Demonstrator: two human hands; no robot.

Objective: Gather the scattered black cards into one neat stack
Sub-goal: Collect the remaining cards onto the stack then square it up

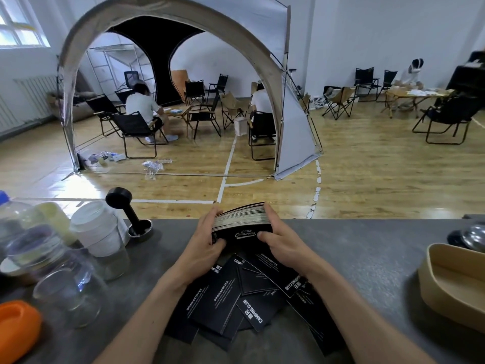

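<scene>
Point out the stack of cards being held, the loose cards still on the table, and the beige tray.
stack of cards (242, 219), head view, on its pale side edges.
loose cards (223, 300), head view, on one card's black face.
beige tray (430, 287), head view, on its near outer wall.

one held stack (242, 222), two hands (207, 245), one tamper (128, 208), one tan tray (451, 282)

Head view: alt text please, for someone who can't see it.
Both hands, left hand and right hand, grip a thick stack of black cards above loose black cards scattered on a grey counter. Glass jars stand left, a tan tray right.
</scene>
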